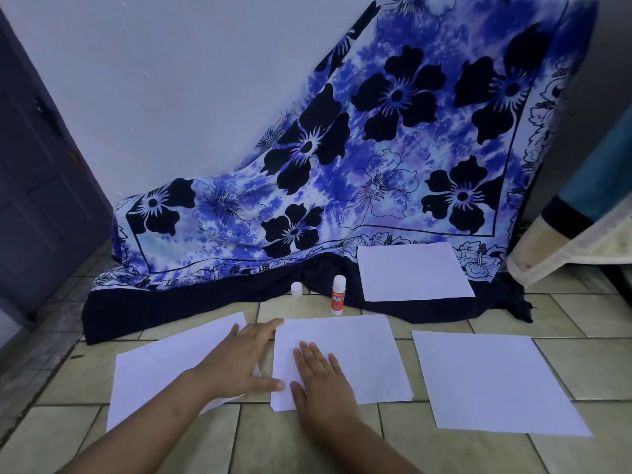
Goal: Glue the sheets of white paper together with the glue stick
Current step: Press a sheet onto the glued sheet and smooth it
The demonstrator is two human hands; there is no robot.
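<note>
Several white sheets lie on the tiled floor. The middle sheet (355, 350) has my right hand (318, 374) lying flat on its left part, fingers straight. My left hand (239, 357) rests flat across the right edge of the left sheet (160, 367), its fingertips and thumb touching the middle sheet's left edge. Another sheet (492, 381) lies to the right, and one more (412, 270) sits further back on the cloth. Uncapped, the red and white glue stick (338, 295) stands upright behind the middle sheet, with its white cap (296, 289) to its left.
A blue and black flowered cloth (376, 148) drapes down from the wall onto the floor behind the sheets. A dark door (41, 172) stands at the left. A cream and blue fabric (581, 234) hangs at the right edge.
</note>
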